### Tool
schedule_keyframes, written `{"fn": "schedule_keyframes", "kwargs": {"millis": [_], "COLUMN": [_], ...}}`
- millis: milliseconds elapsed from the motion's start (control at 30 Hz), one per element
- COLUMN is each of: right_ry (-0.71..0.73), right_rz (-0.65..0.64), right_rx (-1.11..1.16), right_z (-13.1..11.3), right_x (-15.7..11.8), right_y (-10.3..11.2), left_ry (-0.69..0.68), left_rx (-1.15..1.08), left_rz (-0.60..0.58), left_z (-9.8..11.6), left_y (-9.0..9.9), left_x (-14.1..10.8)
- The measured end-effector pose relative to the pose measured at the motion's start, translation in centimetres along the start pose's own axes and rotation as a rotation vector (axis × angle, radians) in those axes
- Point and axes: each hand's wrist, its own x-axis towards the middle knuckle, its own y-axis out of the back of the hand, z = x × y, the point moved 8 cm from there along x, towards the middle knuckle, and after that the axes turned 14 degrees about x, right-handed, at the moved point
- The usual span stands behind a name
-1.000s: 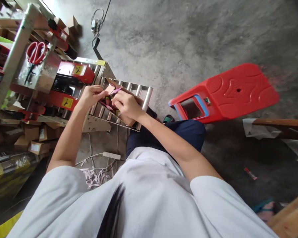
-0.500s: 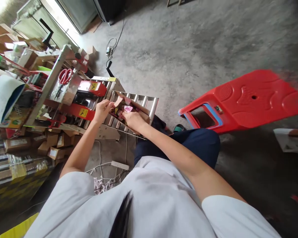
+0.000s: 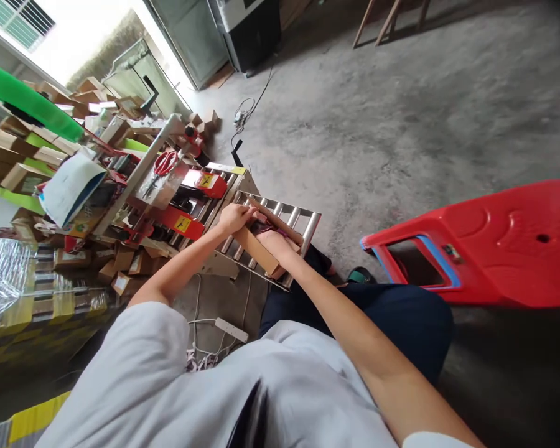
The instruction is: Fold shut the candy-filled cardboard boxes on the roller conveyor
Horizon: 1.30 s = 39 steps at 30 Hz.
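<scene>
A small open cardboard box (image 3: 257, 247) rests tilted on the metal rollers (image 3: 295, 216) at the end of a conveyor. My left hand (image 3: 236, 218) is closed at the box's far left end, its fingers pinching the edge or flap there. Reaching down into the box is my right hand (image 3: 271, 240); the walls and contents hide its fingers. Something pink and dark purple shows inside the box beside it, too small to make out.
Left of the box stands a taping machine with red parts (image 3: 182, 223) and red scissors (image 3: 165, 163) on it. Cardboard boxes (image 3: 137, 260) are piled beyond. A red plastic stool (image 3: 508, 242) lies at right. A power strip (image 3: 232, 330) is on the floor.
The view has shifted, so everything appears lower and further right. My right hand has gone deeper into the box, and the pink and white item seen earlier is now mostly hidden.
</scene>
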Motion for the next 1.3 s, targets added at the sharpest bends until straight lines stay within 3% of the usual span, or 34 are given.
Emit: {"fn": "schedule_keyframes", "kwargs": {"millis": [100, 233, 333, 433, 600, 700, 800, 900, 1033, 1167, 1233, 1300], "right_ry": [0.057, 0.211, 0.253, 0.164, -0.137, -0.233, -0.21, -0.09, 0.058, 0.208, 0.172, 0.051], "right_rz": [0.002, 0.279, 0.399, 0.314, -0.002, -0.12, -0.144, -0.104, 0.042, 0.249, 0.39, 0.406], "right_rx": [0.165, 0.369, 0.283, 0.134, -0.108, -0.133, -0.095, 0.055, 0.406, 0.42, 0.336, 0.249], "right_z": [0.3, -0.6, -1.2, -1.0, 0.8, 1.6, 1.9, 1.6, -0.1, -2.7, -2.5, -1.3], "right_x": [-0.5, -2.0, -3.1, -2.8, -1.0, -0.1, 0.5, 0.2, -2.0, -4.7, -5.3, -5.3], "right_y": [0.6, 2.6, 3.3, 2.3, -0.7, -1.3, -0.9, -0.2, 2.1, 7.7, 10.7, 11.7], "left_ry": [0.053, 0.138, 0.18, 0.196, 0.18, 0.139, 0.097, 0.098, 0.143, 0.143, 0.106, 0.103], "left_rx": [-0.167, -0.349, -0.377, -0.341, -0.29, -0.244, -0.129, -0.063, -0.039, 0.014, 0.078, 0.105], "left_rz": [0.116, 0.205, 0.203, 0.216, 0.197, 0.16, 0.112, 0.108, 0.118, 0.191, 0.281, 0.348], "left_z": [-0.4, -1.6, -1.9, -1.9, -1.6, -0.9, -0.3, -0.2, -0.5, 0.1, 0.7, 0.8], "left_y": [0.0, -0.2, -0.9, -1.3, -1.5, -1.0, -0.7, -0.7, -1.0, -0.4, 0.3, 0.5], "left_x": [-1.3, -2.6, -2.8, -3.0, -3.3, -3.0, -2.5, -2.3, -2.7, -3.0, -2.9, -2.8]}}
